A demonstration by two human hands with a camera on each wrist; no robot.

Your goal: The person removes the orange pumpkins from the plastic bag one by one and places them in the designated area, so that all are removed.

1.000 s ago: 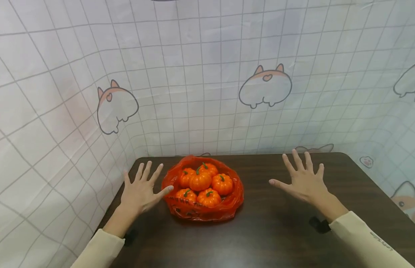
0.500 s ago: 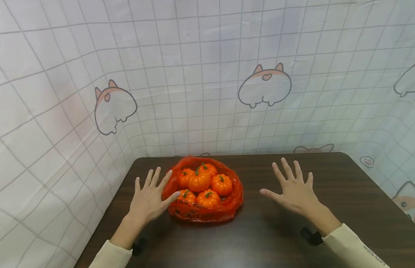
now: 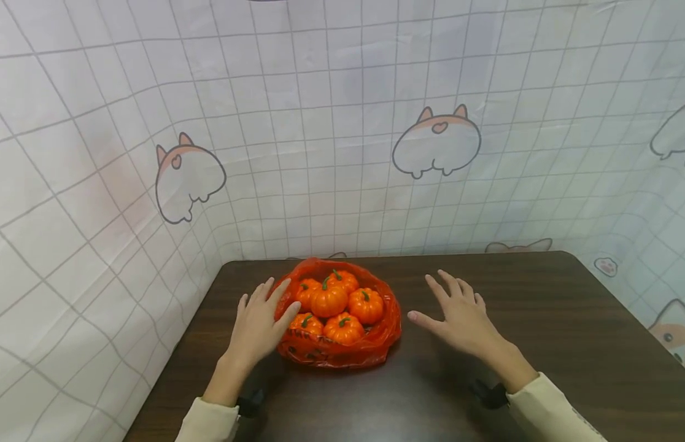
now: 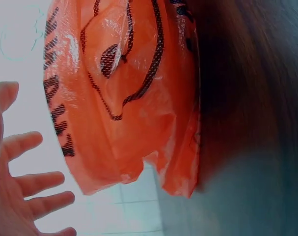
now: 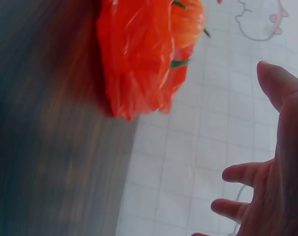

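An orange-red plastic bag (image 3: 342,356) with black print stands on the table, its mouth spread wide. Several small orange pumpkins (image 3: 328,299) with green stems fill it. My left hand (image 3: 256,328) hovers at the bag's left side, fingers spread; in the head view its thumb overlaps the rim, but the left wrist view shows the fingers (image 4: 45,184) apart from the printed bag wall (image 4: 124,98). To the right of the bag, my right hand (image 3: 466,319) is held over the table with fingers extended and nothing in it. A gap separates it from the bag (image 5: 134,59) in the right wrist view.
The dark wooden table (image 3: 541,313) extends to both sides of the bag. White grid-patterned cloth (image 3: 342,153) with cartoon corgis hangs behind it and along the left and right. Each wrist wears a small black device (image 3: 488,393).
Both hands have moved inward toward the bag, the left going right and the right going left. Their fingers are less widely spread. The bag and pumpkins have stayed put.
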